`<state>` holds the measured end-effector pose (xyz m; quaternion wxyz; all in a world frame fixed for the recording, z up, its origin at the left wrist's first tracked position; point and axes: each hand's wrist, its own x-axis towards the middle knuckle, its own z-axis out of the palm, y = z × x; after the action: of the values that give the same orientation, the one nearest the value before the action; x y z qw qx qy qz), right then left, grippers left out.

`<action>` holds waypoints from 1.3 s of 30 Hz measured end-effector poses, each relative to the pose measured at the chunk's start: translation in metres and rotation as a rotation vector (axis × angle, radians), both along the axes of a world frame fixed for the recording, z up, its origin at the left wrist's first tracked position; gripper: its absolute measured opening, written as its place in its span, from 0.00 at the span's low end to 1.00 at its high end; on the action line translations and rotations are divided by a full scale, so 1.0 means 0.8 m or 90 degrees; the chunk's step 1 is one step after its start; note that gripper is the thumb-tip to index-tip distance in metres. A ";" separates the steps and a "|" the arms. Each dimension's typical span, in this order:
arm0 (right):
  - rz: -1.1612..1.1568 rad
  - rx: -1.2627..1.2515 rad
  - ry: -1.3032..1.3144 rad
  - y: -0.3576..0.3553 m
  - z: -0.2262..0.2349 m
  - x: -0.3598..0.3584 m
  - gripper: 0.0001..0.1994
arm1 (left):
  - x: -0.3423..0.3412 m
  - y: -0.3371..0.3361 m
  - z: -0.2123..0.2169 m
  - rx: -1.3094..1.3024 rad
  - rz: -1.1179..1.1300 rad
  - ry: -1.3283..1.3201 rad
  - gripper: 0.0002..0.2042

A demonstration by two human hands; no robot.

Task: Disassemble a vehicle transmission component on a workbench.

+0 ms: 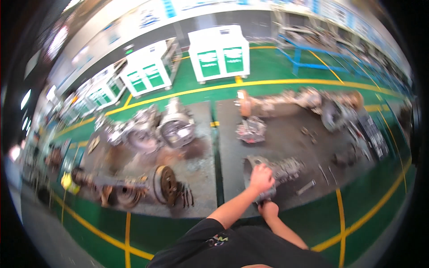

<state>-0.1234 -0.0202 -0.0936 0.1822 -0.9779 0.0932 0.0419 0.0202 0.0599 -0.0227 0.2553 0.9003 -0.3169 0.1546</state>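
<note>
A grey metal gearbox assembly [279, 172] lies on a dark grey floor mat [286, 138], its round housing end toward me. My left hand [261, 177] is closed over the top of that housing end. Just below, my right hand [269, 207] presses against the assembly's near underside, with its fingers hidden beneath the metal. Both forearms come in from the lower edge, above my black shirt.
Loose rods and small parts [308, 186] lie right of the assembly. Another gearbox piece [251, 129] sits farther back. Large bell housings [176, 127] and a brake disc with axle [163, 184] crowd the left mat. White-green cabinets [219, 52] stand on the green floor behind.
</note>
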 end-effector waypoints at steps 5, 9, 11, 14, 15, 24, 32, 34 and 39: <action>0.060 -0.011 -0.163 -0.016 -0.038 -0.017 0.09 | -0.010 -0.013 -0.013 -0.064 -0.028 -0.018 0.12; 0.074 0.017 -0.158 -0.018 -0.034 -0.016 0.07 | -0.013 -0.012 -0.006 -0.116 -0.026 -0.043 0.11; 0.094 0.033 -0.154 -0.020 -0.035 -0.015 0.08 | -0.013 -0.007 -0.007 -0.119 -0.008 -0.041 0.11; 0.156 0.007 -0.118 -0.026 -0.032 -0.011 0.08 | -0.009 -0.004 -0.007 -0.120 -0.004 -0.044 0.11; 0.160 0.005 -0.116 -0.030 -0.035 -0.011 0.08 | -0.009 -0.006 -0.008 -0.122 -0.009 -0.048 0.11; 0.151 -0.025 -0.154 -0.031 -0.013 -0.015 0.10 | -0.010 -0.011 -0.012 -0.104 -0.018 -0.027 0.11; 0.086 -0.045 -0.093 -0.017 -0.009 -0.011 0.12 | -0.006 -0.011 -0.018 -0.106 -0.013 -0.033 0.11; 0.071 -0.039 -0.093 -0.017 -0.013 -0.010 0.12 | -0.005 -0.011 -0.017 -0.115 -0.015 -0.040 0.11; 0.045 -0.031 -0.101 -0.017 -0.031 -0.011 0.11 | -0.007 -0.013 -0.014 -0.139 -0.017 -0.067 0.11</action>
<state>-0.1319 -0.0340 -0.1185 0.1638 -0.9850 0.0448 -0.0313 0.0148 0.0495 -0.0338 0.3369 0.8534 -0.3231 0.2319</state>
